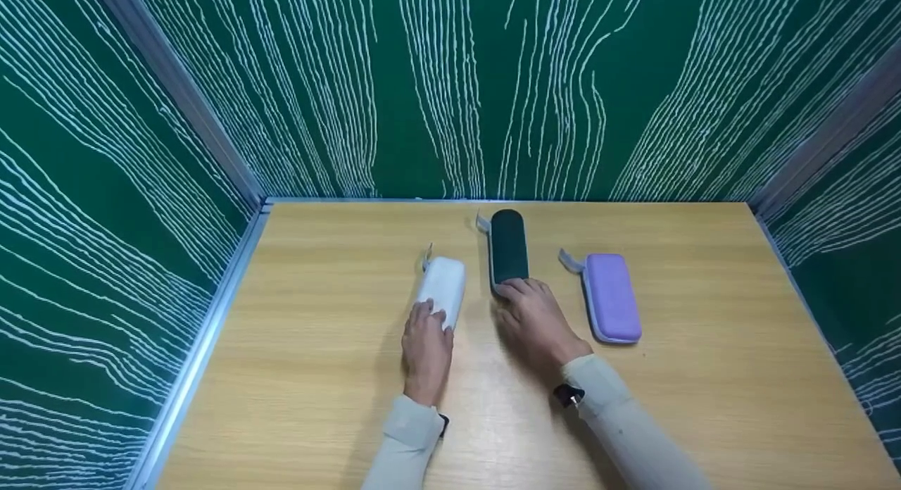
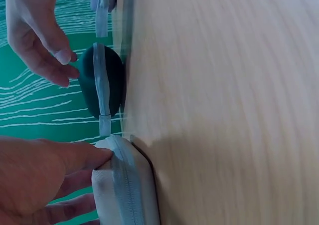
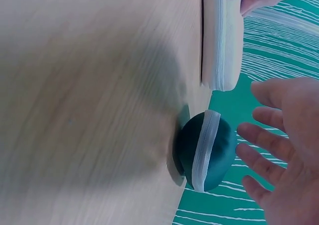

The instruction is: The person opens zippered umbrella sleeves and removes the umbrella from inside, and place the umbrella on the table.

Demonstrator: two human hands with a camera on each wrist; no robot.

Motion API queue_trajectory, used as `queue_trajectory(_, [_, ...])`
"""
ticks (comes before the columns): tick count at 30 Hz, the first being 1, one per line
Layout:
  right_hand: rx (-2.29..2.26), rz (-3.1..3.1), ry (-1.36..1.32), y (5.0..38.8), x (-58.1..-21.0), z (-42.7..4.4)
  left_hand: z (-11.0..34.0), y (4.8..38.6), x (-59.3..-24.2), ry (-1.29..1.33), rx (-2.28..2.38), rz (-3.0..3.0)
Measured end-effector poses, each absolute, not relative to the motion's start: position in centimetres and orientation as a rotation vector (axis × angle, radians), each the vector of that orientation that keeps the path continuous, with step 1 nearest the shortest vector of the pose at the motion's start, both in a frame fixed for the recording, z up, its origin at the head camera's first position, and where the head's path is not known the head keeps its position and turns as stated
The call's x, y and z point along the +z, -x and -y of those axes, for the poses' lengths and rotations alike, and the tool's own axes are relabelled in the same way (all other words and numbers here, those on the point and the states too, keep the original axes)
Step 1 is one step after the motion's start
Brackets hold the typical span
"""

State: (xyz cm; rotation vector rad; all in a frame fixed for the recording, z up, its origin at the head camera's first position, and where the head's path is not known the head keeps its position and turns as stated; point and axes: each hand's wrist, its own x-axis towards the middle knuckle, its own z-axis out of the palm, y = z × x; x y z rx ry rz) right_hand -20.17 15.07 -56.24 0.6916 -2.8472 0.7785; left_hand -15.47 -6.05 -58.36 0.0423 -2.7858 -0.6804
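Note:
Three zippered hard cases, shaped like glasses cases, lie on the wooden table. My left hand (image 1: 427, 346) holds the near part of the white case (image 1: 443, 275), thumb on its right side and fingers over its top. The left wrist view shows its pale grey zip (image 2: 128, 185) near the thumb. My right hand (image 1: 538, 321) hovers at the near end of the dark green case (image 1: 508, 243). In the right wrist view, its loosely spread fingers (image 3: 266, 140) stand apart from the green case (image 3: 219, 152). A purple case (image 1: 614, 296) lies right of that hand.
Each case has a grey strap at its far left side, such as the strap (image 1: 571, 261) on the purple one. Green walls (image 1: 436, 89) with white wavy lines border the wooden table (image 1: 303, 377) at the back and both sides. A metal edge strip (image 1: 204, 349) runs along the left.

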Motion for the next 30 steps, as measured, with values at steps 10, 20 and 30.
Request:
queue_trajectory(10, [0.778, 2.842, -0.679, 20.8, -56.1, -14.6, 6.0, 15.6, -58.2, -0.061, -0.658, 2.812])
queue_trajectory(20, [0.702, 2.870, -0.694, 21.3, -56.4, -14.2, 6.4, 15.9, -57.8, 0.078, -0.482, 2.810])
queue_trajectory(30, [0.685, 2.911, -0.695, 21.6, -56.5, -13.8, 6.3, 16.4, -58.0, 0.196, -0.141, 2.786])
